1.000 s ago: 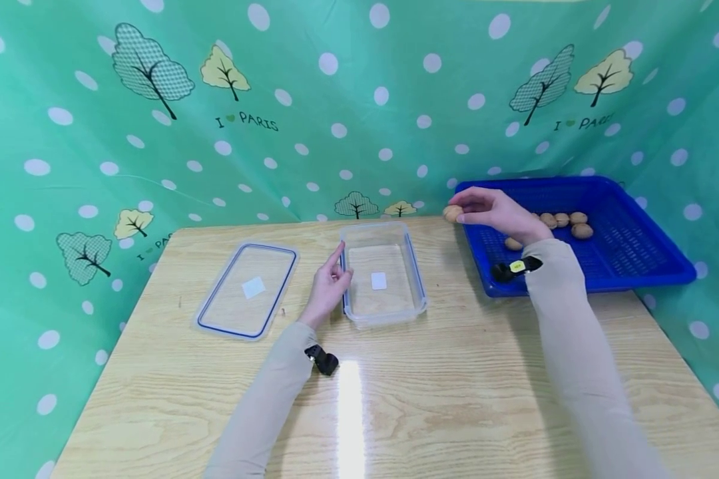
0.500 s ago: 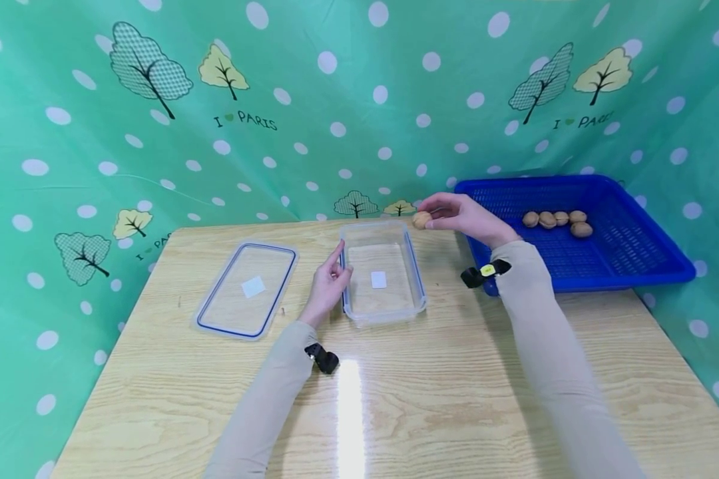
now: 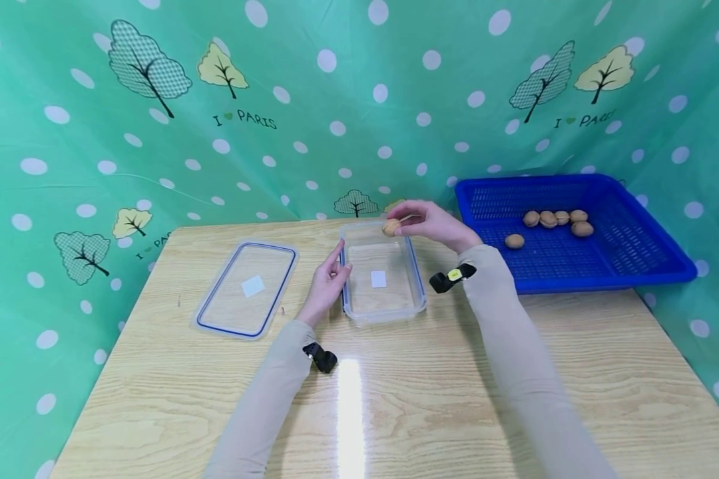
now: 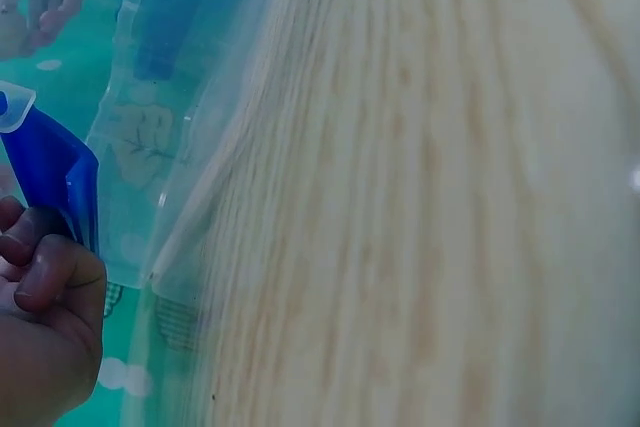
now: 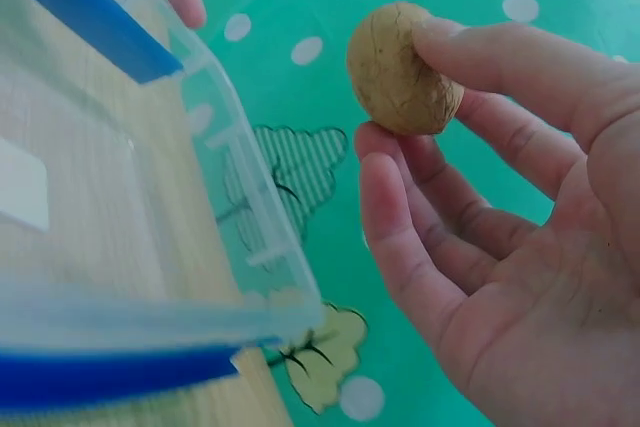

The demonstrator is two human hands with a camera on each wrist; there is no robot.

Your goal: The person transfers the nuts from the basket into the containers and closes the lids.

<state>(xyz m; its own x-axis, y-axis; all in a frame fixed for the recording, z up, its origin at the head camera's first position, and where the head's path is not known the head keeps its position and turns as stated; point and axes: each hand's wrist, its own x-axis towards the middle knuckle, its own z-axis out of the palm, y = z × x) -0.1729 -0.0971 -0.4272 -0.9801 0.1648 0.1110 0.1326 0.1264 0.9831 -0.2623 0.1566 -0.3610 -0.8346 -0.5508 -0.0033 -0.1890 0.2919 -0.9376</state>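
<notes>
My right hand (image 3: 428, 223) pinches a walnut (image 5: 400, 72) between thumb and fingertips. In the head view the walnut overlaps the far right corner of a clear plastic food container (image 3: 389, 313) with blue side clips; the right wrist view has it beyond the rim. My left hand (image 3: 326, 283) grips the container's left side, thumb at the rim and index finger along the edge. Up close in the left wrist view, its curled fingers (image 4: 60, 267) are at a hanging blue clip (image 4: 55, 167). A white square lies at the container's bottom.
A blue perforated basket (image 3: 635, 266) stands at the back right, with several walnuts (image 3: 548, 219) and a lone walnut (image 3: 514, 241) inside. The clear lid (image 3: 234, 309) with a blue seal lies left of the container. A green dotted curtain (image 3: 359, 100) hangs behind the table.
My right hand has carried the walnut leftward from the basket's edge to over the container's far right corner. The left hand and container have stayed in place.
</notes>
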